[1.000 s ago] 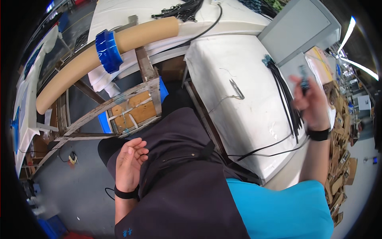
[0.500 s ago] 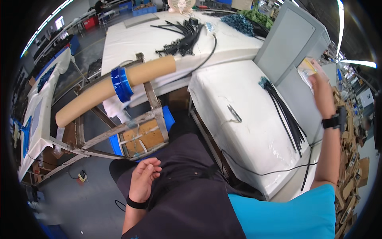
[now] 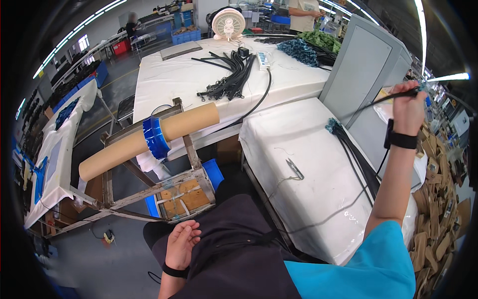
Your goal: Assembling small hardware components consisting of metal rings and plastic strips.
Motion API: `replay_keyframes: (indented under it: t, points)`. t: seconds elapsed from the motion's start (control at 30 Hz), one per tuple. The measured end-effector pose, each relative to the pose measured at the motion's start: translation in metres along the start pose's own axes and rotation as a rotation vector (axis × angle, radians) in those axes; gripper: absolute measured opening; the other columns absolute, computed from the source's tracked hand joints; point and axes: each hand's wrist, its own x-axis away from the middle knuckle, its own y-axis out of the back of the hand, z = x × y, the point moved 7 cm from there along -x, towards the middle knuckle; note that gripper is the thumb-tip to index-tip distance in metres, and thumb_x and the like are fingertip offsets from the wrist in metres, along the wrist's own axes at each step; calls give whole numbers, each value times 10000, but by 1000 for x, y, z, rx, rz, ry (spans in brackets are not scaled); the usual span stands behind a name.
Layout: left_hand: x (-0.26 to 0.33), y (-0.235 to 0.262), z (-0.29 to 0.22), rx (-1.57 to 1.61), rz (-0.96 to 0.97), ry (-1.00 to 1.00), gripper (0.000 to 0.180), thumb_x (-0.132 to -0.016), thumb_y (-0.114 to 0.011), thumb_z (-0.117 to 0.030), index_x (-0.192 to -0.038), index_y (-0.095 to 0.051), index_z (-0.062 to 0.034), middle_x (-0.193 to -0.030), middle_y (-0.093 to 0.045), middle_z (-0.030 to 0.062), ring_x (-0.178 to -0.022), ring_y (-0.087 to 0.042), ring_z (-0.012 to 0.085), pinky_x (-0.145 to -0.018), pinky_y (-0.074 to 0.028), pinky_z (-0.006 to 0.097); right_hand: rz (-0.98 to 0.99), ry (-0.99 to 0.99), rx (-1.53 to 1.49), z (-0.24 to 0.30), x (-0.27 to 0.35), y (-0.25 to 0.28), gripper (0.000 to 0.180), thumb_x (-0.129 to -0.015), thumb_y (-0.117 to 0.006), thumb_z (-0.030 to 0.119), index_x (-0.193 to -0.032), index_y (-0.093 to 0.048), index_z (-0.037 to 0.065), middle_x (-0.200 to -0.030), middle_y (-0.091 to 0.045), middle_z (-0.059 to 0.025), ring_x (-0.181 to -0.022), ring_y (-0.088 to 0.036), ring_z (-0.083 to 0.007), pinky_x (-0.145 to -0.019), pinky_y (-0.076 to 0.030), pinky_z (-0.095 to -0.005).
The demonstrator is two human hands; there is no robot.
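My right hand [image 3: 409,114] is raised at the far right, closed around black cords [image 3: 383,99] with a teal tangled end showing above the fist. The cords trail leftward in front of the grey cabinet, blurred by motion. Below on the white-covered bench [image 3: 289,129] lies another bundle of black cords [image 3: 351,149] with a teal end. A small pair of thread snips [image 3: 295,169] rests mid-bench, a thread beside it. My left hand [image 3: 182,244] hovers by my lap, fingers loosely curled and nothing visible in it.
A grey cabinet [image 3: 356,65] stands behind the bench. To the left, a cardboard tube [image 3: 191,122] carrying blue tape rolls [image 3: 156,138] lies across a metal frame. Farther back are black straps [image 3: 231,79], a fan [image 3: 228,24] and a person [image 3: 303,20]. Brown pieces [image 3: 435,199] are heaped at right.
My right hand was by a pale packet near the cabinet; now it holds black cords, farther right and turned. My left hand stays near my lap. The view has tilted up slightly.
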Motion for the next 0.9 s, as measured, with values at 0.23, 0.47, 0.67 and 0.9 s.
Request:
replay_keyframes:
  t: [0.23,0.47,0.67,0.9]
  points:
    - [4,-27,1,-32,121,15,214,-950,-515,-176,-1112,-564,-45,-1054,-614,53,-886,-589,126,-766,-466,266,-86,179,153,94,-19,-17,221,-970,-336,179,-1052,-410,-12,-915,-451,-101,-821,-425,-197,-788,-399,-356]
    - [3,7,5,-46,15,4,216,-950,-512,-206,-1098,-547,-53,-1019,-617,54,-863,-594,135,-735,-483,272,-123,204,778,151,-12,-8,302,-1002,-386,264,-1080,-511,0,-839,-492,-28,-679,-376,-111,-632,-333,-251]
    - [3,-1,9,-44,9,-13,223,-950,-520,-190,-1111,-558,-41,-1054,-616,54,-872,-581,119,-762,-460,259,161,-254,1313,17,53,28,397,-990,-367,375,-991,-605,57,-741,-468,28,-634,-373,-85,-583,-310,-234]
    - [-2,-3,22,-59,43,55,223,-953,-513,-180,-1120,-556,-40,-1061,-614,55,-884,-577,117,-767,-457,260,437,-456,1618,-171,233,155,243,-924,-522,248,-924,-576,10,-851,-597,-219,-821,-578,-372,-716,-445,-412]
